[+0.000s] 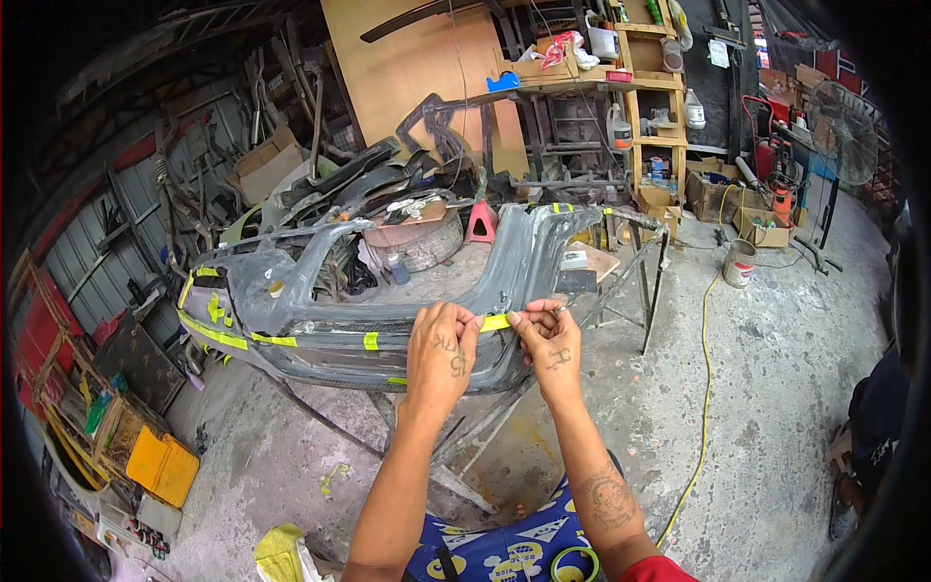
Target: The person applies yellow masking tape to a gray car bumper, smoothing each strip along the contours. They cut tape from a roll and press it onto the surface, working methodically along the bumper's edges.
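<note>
A grey car bumper [320,310] lies across a metal stand in front of me, with strips of yellow tape along its near edge. My left hand [441,351] and my right hand [548,341] rest on that edge, side by side. Between their fingertips they pinch a short strip of yellow masking tape [495,322], stretched flat against the bumper. A roll of yellow tape [574,565] sits at the bottom of the view by my lap.
A white paint can [740,263] stands on the concrete floor to the right, with a yellow cable [705,369] trailing past it. Wooden shelves [652,97] of bottles stand behind. Scrap car parts [369,184] pile up at the back left. A yellow box [163,466] lies at lower left.
</note>
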Tool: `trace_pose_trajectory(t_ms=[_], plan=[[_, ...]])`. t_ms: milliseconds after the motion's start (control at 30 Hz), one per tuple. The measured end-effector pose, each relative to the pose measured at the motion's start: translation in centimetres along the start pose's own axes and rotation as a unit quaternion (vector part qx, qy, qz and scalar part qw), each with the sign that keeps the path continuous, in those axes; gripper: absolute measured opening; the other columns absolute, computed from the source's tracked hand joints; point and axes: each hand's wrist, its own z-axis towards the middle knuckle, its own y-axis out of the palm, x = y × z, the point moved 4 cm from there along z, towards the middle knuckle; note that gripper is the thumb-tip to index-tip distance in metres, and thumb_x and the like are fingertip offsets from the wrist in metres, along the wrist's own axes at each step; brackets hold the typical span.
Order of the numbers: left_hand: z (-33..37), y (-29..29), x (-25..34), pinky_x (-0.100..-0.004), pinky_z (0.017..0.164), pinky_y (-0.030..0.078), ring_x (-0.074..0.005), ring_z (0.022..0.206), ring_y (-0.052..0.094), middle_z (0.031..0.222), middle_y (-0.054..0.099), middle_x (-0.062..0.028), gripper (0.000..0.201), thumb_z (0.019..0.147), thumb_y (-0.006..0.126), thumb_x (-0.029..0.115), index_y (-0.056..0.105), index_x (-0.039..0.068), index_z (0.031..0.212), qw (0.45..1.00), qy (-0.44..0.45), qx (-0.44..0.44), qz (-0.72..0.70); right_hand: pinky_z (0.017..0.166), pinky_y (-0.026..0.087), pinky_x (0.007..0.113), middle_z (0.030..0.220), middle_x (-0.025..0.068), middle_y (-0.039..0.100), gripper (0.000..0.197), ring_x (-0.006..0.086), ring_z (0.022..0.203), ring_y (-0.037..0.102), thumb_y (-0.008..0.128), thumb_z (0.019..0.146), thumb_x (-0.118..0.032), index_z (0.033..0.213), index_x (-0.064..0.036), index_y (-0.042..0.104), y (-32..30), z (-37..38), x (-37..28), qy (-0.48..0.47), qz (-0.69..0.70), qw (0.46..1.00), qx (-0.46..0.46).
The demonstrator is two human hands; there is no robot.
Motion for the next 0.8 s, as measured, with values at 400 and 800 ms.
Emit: trace_pose_trajectory(t_ms=[400, 800], plan=[[-0.09, 0.03, -0.12, -0.0429, 0.08, 0.049, -0.0297, 0.084, 0.06, 0.086, 0.065, -0.0125, 0.019, 0.096, 0.075, 0.016, 0.068, -0.002, 0.091, 1.0, 0.001, 0.002, -0.007, 0.058, 0.043, 0.019, 0.092, 0.0025, 0.07, 0.028, 0.0024, 0.069, 0.055, 0.082, 0.093, -0.005, 0.112, -0.0001, 0.062, 0.15, 0.03, 0.18, -0.016, -0.001, 1.0, 0.007], [-0.11, -0.08, -0.04, -0.0433, 0.082, 0.049, -0.0298, 0.085, 0.06, 0.087, 0.066, -0.0127, 0.018, 0.097, 0.074, 0.015, 0.069, -0.002, 0.092, 1.0, 0.003, 0.004, -0.009, 0.066, 0.043, 0.02, 0.091, 0.0015, 0.068, 0.019, 0.003, 0.071, 0.051, 0.08, 0.094, -0.004, 0.106, 0.0009, 0.066, 0.46, -0.05, 0.86, -0.09, -0.045, 0.995, 0.029]])
